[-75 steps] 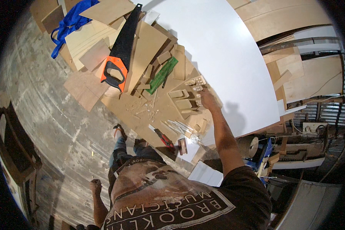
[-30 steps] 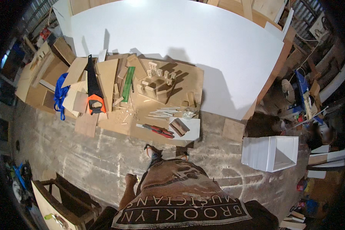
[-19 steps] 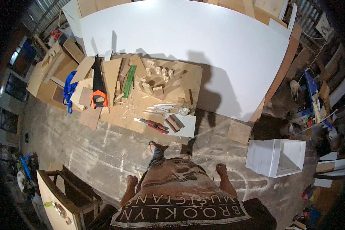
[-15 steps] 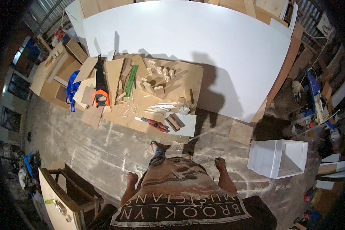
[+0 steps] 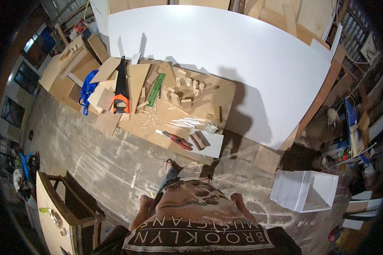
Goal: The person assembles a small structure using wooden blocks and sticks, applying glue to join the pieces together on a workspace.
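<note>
Right hand (image 5: 237, 199) off the wood blocks (image 5: 187, 87), now hanging.

Both arms hang at the sides — left hand (image 5: 145, 203), right hand (image 5: 236, 199), empty.

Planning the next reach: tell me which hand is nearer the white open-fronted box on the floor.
Right. The right hand hangs at the hip, left of the white open-fronted box; the left hand hangs farther away.

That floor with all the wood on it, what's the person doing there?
The person stands on the floor, looking down at a pile of wood pieces. Both hands are empty: the left hand and right hand hang at the sides, touching nothing. A handsaw, a green strip and red pliers lie on the boards beside a big white panel.
</note>
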{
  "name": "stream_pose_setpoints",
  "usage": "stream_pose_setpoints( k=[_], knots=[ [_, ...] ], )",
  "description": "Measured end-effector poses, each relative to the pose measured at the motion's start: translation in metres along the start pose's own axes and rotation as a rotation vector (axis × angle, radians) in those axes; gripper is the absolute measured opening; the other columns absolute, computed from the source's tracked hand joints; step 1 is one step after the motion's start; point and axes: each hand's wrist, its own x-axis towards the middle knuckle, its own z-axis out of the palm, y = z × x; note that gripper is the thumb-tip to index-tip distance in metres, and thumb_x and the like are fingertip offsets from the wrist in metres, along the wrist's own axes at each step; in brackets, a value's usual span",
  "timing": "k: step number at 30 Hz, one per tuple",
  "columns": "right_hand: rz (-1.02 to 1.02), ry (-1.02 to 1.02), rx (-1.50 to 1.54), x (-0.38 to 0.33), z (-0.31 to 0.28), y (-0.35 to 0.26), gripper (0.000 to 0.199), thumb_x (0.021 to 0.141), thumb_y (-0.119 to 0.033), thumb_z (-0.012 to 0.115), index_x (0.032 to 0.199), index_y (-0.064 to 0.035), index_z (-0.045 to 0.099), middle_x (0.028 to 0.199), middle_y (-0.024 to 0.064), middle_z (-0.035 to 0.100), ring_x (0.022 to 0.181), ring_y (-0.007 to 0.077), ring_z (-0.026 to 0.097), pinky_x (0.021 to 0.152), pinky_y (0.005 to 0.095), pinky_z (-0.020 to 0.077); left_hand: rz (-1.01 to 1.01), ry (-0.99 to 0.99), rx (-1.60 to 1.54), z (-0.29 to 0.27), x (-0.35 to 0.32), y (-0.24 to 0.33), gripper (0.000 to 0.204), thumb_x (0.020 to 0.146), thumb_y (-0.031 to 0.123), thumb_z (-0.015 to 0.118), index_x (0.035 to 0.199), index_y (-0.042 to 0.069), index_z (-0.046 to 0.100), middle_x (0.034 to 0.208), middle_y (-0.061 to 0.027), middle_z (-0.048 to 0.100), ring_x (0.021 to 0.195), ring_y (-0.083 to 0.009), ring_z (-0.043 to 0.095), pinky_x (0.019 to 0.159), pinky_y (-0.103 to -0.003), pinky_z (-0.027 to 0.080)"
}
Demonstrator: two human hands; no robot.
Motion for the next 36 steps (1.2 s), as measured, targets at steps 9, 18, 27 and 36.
stream_pose_setpoints(
  k=[9, 18, 27, 36],
  knots=[
    [0.015, 0.29, -0.432, -0.028, -0.016, -0.012, 0.02, 0.081, -0.018, 0.058, 0.071, -0.0068, 0.071, 0.076, 0.013, 0.07, 0.075, 0.034, 0.068, 0.072, 0.0483, 0.0556, 0.245, -0.079, 0.052, -0.045, 0.058, 0.037, 0.017, 0.071, 0.018, 0.067, 0.071, 0.001, 0.068, 0.081, -0.0235, 0.069, 0.077, -0.037, 0.07, 0.069, -0.045, 0.055],
    [0.022, 0.175, -0.474, -0.032, 0.117, -0.134, 0.027, 0.087, -0.023, 0.06, 0.1, -0.004, 0.073, 0.1, 0.0206, 0.071, 0.085, 0.0333, 0.069, 0.081, 0.0424, 0.056, 0.674, 0.046, 0.23, -0.098, 0.258, 0.004, 0.02, 0.077, 0.01, 0.053, 0.074, -0.003, 0.068, 0.08, -0.0296, 0.066, 0.082, -0.0445, 0.068, 0.07, -0.051, 0.054],
    [0.047, 0.321, -0.373, -0.04, 0.232, -0.335, 0.036, 0.087, -0.027, 0.063, 0.11, -0.0004, 0.07, 0.101, 0.0208, 0.071, 0.095, 0.0336, 0.069, 0.084, 0.0423, 0.054, 0.744, 0.084, 0.471, -0.199, 0.374, -0.032, 0.018, 0.078, 0.012, 0.055, 0.081, 0.001, 0.069, 0.091, -0.0276, 0.068, 0.086, -0.0449, 0.067, 0.076, -0.053, 0.054],
    [-0.243, 0.502, -0.324, -0.008, 0.229, -0.435, 0.025, 0.085, -0.018, 0.069, 0.097, 0.0036, 0.066, 0.084, 0.0194, 0.069, 0.074, 0.0287, 0.068, 0.07, 0.0395, 0.0532, 0.614, 0.004, 0.186, -0.187, 0.393, -0.034, 0.018, 0.068, 0.011, 0.059, 0.079, 0.006, 0.071, 0.091, -0.0239, 0.07, 0.086, -0.0422, 0.068, 0.078, -0.049, 0.056]
  ],
)
